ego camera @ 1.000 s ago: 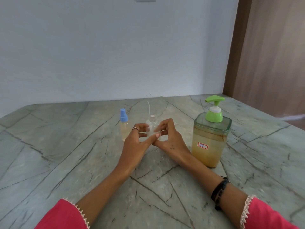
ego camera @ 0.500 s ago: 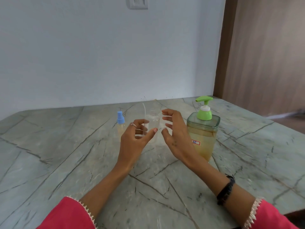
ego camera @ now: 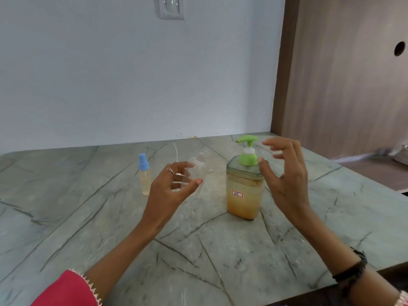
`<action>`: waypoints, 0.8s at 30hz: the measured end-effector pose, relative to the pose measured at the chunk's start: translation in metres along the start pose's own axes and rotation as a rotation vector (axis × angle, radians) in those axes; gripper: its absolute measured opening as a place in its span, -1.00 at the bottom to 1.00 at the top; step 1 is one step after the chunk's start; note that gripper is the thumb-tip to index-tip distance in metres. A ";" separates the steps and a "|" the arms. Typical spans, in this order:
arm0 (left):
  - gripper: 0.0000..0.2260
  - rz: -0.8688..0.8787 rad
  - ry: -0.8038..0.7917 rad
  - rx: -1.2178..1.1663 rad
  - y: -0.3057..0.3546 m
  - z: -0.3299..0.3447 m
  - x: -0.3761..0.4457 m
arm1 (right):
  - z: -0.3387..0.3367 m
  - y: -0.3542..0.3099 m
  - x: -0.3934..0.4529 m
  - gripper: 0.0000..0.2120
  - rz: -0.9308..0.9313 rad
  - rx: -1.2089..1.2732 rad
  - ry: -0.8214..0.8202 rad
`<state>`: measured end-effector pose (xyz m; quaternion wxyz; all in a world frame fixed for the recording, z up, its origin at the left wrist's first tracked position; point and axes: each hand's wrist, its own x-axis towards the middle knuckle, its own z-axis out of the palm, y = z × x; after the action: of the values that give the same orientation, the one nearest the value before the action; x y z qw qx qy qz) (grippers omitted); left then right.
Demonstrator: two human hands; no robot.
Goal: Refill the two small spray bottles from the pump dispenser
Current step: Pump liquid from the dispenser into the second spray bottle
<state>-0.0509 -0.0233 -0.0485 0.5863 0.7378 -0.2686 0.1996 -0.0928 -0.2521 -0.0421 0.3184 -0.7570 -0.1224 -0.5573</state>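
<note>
Clear bottle in your left fingers

Your left hand [ego camera: 170, 191] pinches the uncapped clear bottle [ego camera: 198, 167] between thumb and curled fingers above the table [ego camera: 88, 217]. Your right hand [ego camera: 284, 180], fingers spread loosely, hovers beside the pump dispenser [ego camera: 244, 184], gripping nothing.

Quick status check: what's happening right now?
Left hand holds uncapped clear bottle. Right hand open, beside pump dispenser. Nothing blocking.
</note>
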 end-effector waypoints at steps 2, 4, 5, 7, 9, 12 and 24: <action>-0.72 -0.031 0.005 -0.021 0.006 0.004 0.004 | -0.002 0.007 0.007 -0.68 0.099 0.095 -0.115; -0.69 -0.032 -0.013 -0.015 0.011 0.008 0.008 | -0.001 0.010 0.013 -0.63 0.205 0.242 -0.234; -0.68 -0.025 -0.021 -0.009 0.013 0.011 0.009 | 0.000 0.011 0.015 -0.62 0.245 0.306 -0.285; -0.69 -0.022 -0.027 -0.014 0.015 0.017 0.011 | 0.005 0.012 0.018 -0.62 0.281 0.387 -0.359; -0.72 -0.026 -0.031 -0.022 0.016 0.023 0.012 | 0.011 0.010 0.020 -0.66 0.283 0.466 -0.360; -0.74 -0.050 -0.030 -0.019 0.015 0.030 0.012 | 0.018 0.006 0.020 -0.70 0.277 0.514 -0.306; -0.67 -0.068 0.029 -0.042 0.007 0.023 0.016 | 0.051 -0.001 0.016 -0.76 0.281 0.522 -0.199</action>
<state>-0.0430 -0.0498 -0.0387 0.6118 0.7312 -0.2388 0.1845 -0.0491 -0.2222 -0.0361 0.5623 -0.7102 -0.1858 -0.3807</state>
